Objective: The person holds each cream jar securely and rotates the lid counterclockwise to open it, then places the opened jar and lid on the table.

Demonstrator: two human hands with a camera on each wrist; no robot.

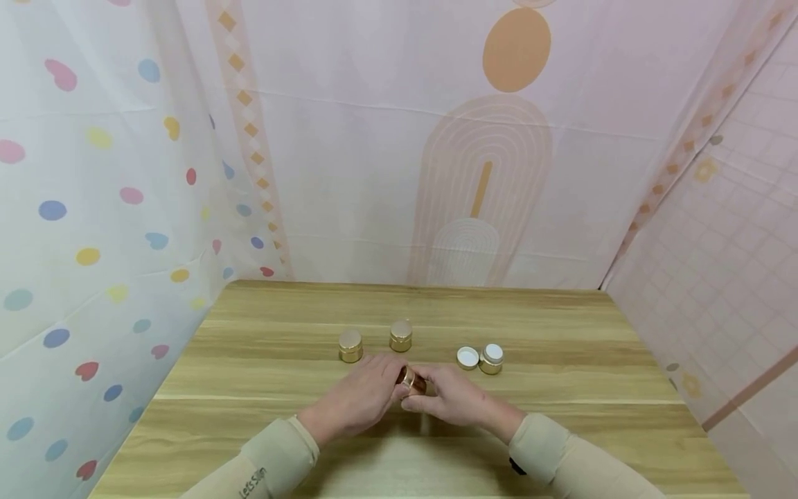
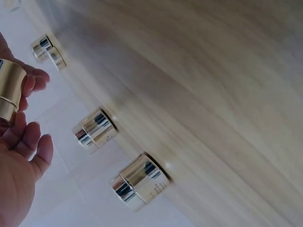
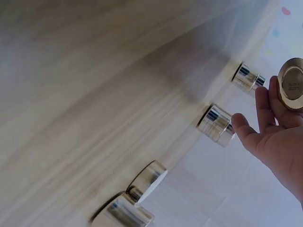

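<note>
Both hands meet over the front middle of the table around a small gold cosmetic jar (image 1: 412,381). My left hand (image 1: 368,389) holds its left end, and the thumb lies along the near side. At the other end, my right hand (image 1: 454,395) grips the jar between thumb and fingers. The jar is tipped on its side above the wood, its flat, marked bottom (image 3: 292,85) facing the right wrist camera. In the left wrist view a seam rings the gold jar (image 2: 10,87) near my left fingers (image 2: 29,142). Palms and fingers hide part of it.
Two closed gold jars (image 1: 351,346) (image 1: 401,336) stand beyond my left hand. Past my right hand is an open jar (image 1: 491,359) with a white top, its upturned lid (image 1: 467,357) beside it. The wooden table (image 1: 262,388) ends at patterned curtains (image 1: 349,173).
</note>
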